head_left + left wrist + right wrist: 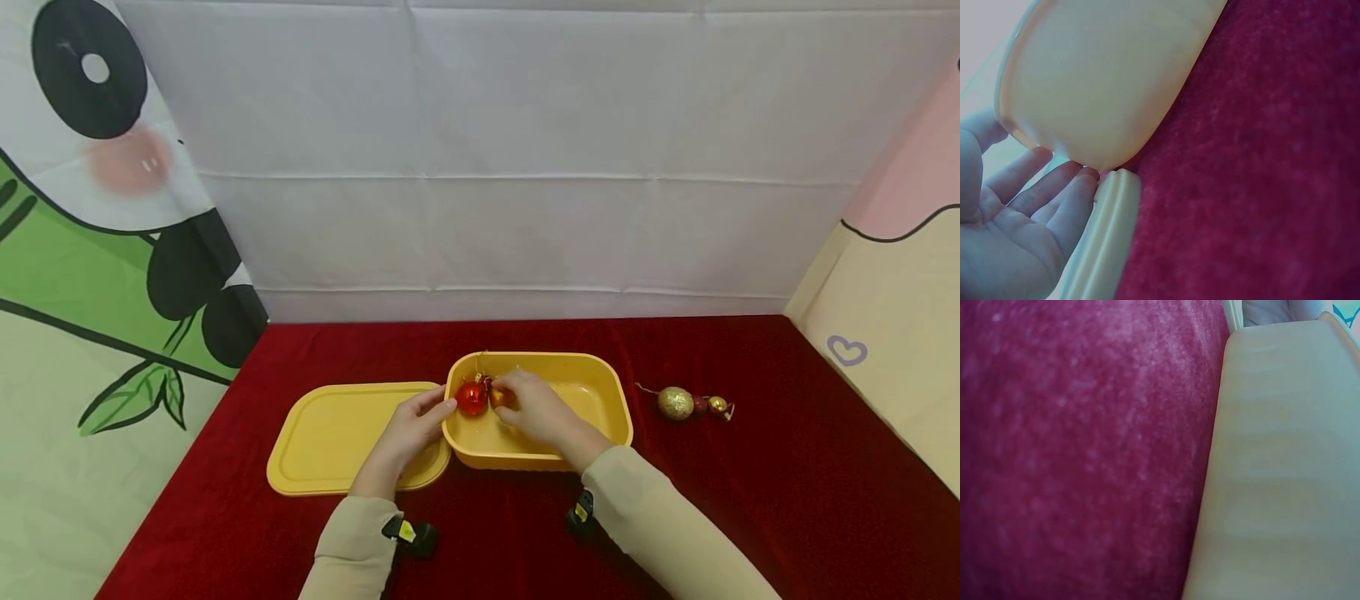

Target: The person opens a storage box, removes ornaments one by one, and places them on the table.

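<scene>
Right hand pinches a small ornament inside the yellow box, beside the red bauble; left hand, fingers straight, steadies its rim; three ornaments wait right of it.

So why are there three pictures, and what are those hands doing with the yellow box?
All three pictures show one moment. The big one comes from a camera on the person's head, looking down. The two blurry ones come from small cameras strapped to each wrist, so they sit very close to things. On the red cloth stands a yellow box with its lid lying beside it. The left hand rests with straight fingers against the box's end. The right hand reaches inside and holds a small ornament next to a shiny red ball. More gold and red ornaments lie on the cloth to the right.
</scene>
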A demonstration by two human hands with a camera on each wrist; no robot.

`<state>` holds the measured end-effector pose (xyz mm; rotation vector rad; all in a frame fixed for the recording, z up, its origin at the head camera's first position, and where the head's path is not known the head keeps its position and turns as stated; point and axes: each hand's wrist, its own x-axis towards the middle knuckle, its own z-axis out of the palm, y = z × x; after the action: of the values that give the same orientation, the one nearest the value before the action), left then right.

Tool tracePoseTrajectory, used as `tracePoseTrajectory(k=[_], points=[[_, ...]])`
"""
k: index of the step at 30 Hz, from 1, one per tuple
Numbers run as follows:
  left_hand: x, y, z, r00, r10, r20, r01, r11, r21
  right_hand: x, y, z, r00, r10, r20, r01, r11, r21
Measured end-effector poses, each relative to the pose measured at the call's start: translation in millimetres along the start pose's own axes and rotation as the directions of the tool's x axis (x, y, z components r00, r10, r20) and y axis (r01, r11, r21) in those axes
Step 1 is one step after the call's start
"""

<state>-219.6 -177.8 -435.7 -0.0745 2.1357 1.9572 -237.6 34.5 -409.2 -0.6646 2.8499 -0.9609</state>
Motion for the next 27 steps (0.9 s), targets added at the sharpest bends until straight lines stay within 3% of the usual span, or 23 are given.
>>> tracePoseTrajectory(k=[20, 27], points=[[-2.5, 2.5, -2.8, 1.0, 0.006, -0.002, -0.006, 1.0, 0.001, -0.2, -0.1, 1.2, 0.999, 0.026, 0.045, -0.025, 1.0, -0.012], [-1.5, 1.8, -0.7, 1.0, 0.021, 0.01, -0.021, 1.0, 0.0, -2.1, 3.3, -1.6, 0.998, 0.068, -0.002, -0.068, 0.997, 0.027]])
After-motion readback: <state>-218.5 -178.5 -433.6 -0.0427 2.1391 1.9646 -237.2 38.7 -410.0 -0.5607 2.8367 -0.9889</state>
